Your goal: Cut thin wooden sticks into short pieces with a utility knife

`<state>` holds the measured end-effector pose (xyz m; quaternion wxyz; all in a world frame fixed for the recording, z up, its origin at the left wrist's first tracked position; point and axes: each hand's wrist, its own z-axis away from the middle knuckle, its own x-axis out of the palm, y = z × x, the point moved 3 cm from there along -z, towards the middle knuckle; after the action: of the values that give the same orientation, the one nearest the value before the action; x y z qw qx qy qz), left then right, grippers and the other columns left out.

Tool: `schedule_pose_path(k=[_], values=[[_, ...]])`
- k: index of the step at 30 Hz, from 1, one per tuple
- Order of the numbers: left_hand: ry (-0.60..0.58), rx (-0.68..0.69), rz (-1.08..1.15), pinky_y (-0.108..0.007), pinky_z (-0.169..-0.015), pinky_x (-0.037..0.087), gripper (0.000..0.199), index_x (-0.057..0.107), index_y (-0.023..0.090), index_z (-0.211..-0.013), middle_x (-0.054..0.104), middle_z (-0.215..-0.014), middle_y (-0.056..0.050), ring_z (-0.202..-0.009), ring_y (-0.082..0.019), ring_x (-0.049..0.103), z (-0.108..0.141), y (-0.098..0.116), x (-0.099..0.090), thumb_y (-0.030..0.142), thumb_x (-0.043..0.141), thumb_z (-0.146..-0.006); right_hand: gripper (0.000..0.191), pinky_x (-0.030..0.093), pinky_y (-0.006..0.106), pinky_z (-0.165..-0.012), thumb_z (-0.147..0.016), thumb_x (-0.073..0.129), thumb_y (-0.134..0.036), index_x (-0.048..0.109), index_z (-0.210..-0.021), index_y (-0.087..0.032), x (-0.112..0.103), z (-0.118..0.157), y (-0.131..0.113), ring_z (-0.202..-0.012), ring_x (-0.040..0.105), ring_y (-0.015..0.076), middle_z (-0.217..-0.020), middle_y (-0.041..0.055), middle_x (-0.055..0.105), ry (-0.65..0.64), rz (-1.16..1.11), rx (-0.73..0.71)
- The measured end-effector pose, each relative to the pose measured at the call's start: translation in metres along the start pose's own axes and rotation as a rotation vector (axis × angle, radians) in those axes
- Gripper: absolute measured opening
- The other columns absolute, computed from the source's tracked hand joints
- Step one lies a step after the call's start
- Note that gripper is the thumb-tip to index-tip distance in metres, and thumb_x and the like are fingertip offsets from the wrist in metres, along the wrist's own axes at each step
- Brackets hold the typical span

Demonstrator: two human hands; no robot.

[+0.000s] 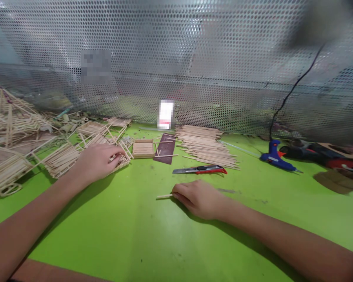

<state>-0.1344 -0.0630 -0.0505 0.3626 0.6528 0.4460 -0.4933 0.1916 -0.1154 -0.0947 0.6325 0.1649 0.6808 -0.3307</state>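
Now the right hand (198, 199) pinches a thin stick (164, 196) near the middle of the green tabletop (164, 243). The left hand (97, 160) curls over a box (121, 167), nearer the left edge; I cannot tell if it grips anything. A knife (200, 169) and a stick pile (206, 145) lie toward the far edge.

Left fingers (117, 150) curled, right fingers (181, 188) pinched, bare forearms (270, 225) outstretched
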Motion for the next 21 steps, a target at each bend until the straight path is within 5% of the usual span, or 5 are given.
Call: schedule_pose_path(k=[21], values=[[0.145, 0.197, -0.001, -0.04, -0.076, 0.059, 0.039, 0.082, 0.024, -0.103, 0.083, -0.1, -0.004, -0.087, -0.024, 0.075, 0.006, 0.012, 0.005, 0.034, 0.045, -0.098, 0.037, 0.024, 0.031, -0.058, -0.112, 0.036, -0.042, 0.063, -0.1, -0.02, 0.001, 0.0, 0.0, -0.061, 0.051, 0.0149, -0.083, 0.0035, 0.071, -0.019, 0.011, -0.014]])
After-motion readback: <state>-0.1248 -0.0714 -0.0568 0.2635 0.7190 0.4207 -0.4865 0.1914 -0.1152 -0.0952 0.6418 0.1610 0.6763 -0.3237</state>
